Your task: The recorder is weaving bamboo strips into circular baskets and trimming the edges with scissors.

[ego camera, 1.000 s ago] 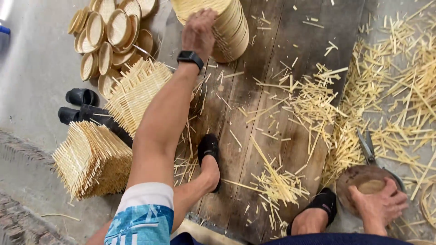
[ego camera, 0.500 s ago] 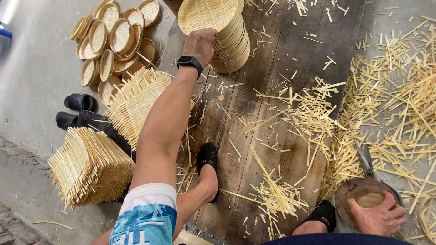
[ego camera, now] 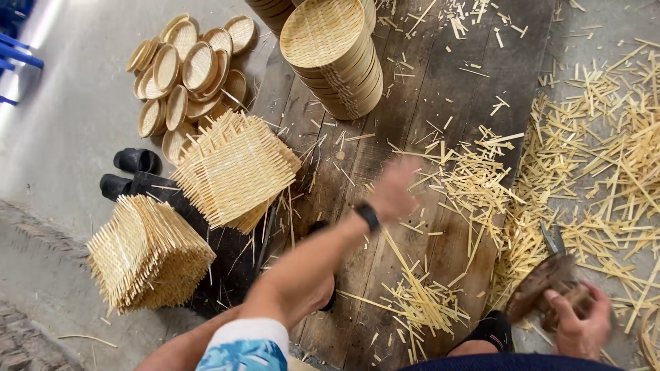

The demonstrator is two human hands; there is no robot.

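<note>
On the concrete at far left lies a heap of small round woven trays (ego camera: 192, 69), with two fanned bundles of square woven mats (ego camera: 234, 168) just beside a pair of black boots (ego camera: 134, 165). Further right, on the dark wooden boards (ego camera: 440, 82), stands a tall stack of round woven baskets (ego camera: 333, 51). The left hand (ego camera: 393, 189), blurred and wearing a black wristband, hangs empty above the boards with its fingers loosely spread; it touches nothing, the basket stack being the nearest piece. At the far right the right hand (ego camera: 581, 323) is closed around a round brown wooden block (ego camera: 543, 285), low beside the person's knee; a metal tool (ego camera: 552, 239) lies just behind it. The block is judged solid, stiff and fairly heavy, best gripped around its rim; the woven goods appear light and springy, their edges liable to fray. Loose bamboo offcuts (ego camera: 605, 137) litter boards and concrete floor (ego camera: 62, 117) alike, offering poor footing.
</note>
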